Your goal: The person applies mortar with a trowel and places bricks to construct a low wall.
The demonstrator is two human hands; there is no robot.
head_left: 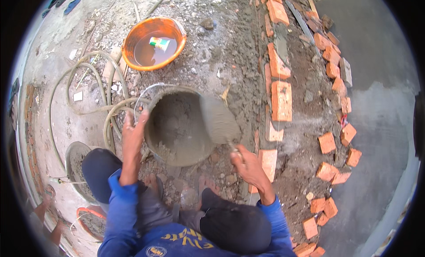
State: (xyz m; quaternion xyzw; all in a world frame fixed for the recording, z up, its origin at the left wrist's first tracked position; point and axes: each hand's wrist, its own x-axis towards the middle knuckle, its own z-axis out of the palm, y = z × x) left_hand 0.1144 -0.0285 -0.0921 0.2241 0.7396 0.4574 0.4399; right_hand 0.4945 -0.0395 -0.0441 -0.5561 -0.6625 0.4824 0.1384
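Blue shirt [177,243] and two dark-kneed legs sit nearest the cam, below both sets of fingers. R hand [248,165]: fingers closed round the trowel's handle, most of it hidden in the grip. Trowel [218,120] itself lies just ahead & a bit left of those fingers, its blade blurred, w/ wet grey mortar on it, over the right rim of the mortar bucket [171,94].

L hand [133,135] is at the opp. side of that bucket — thumb & index up, spread slightly apart, right by the left rim and the thin wire handle. Can't tell if they pinch the rim/handle or only rest there. Bucket is btwn the two hands, part full of grey mortar [183,135], so the mix is right of the L fingers & left of the R ones.

Beyond the L fingers: orange bucket [132,39] w/ murky water & a green-and-white packet [160,43]. Hose [110,108] loops just left of the L fingers; grey pail [70,156] is further left & nearer the body. Right of the R fingers, v. close: pale brick [267,163] — another brick [282,101] further ahead, under a taut string [277,49].
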